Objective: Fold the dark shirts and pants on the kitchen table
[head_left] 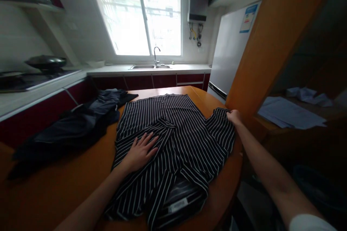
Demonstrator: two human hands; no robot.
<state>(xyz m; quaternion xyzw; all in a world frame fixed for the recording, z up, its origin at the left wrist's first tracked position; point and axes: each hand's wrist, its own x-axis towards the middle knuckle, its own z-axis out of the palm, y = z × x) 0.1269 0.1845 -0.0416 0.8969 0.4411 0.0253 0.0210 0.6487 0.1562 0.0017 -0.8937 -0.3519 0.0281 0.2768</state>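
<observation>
A black shirt with thin white stripes lies spread on the wooden table, its collar and a white label toward me. My left hand rests flat on the left part of the shirt, fingers spread, over a sleeve folded inward across the body. At the table's right edge, my right hand pinches the cuff end of the other sleeve, which reaches out to the right. The hem lies at the far side.
A heap of dark clothes lies on the table's left side. An orange wooden post stands just right of the table, with papers on a shelf beyond. Behind are a sink, a fridge and a wok on the stove.
</observation>
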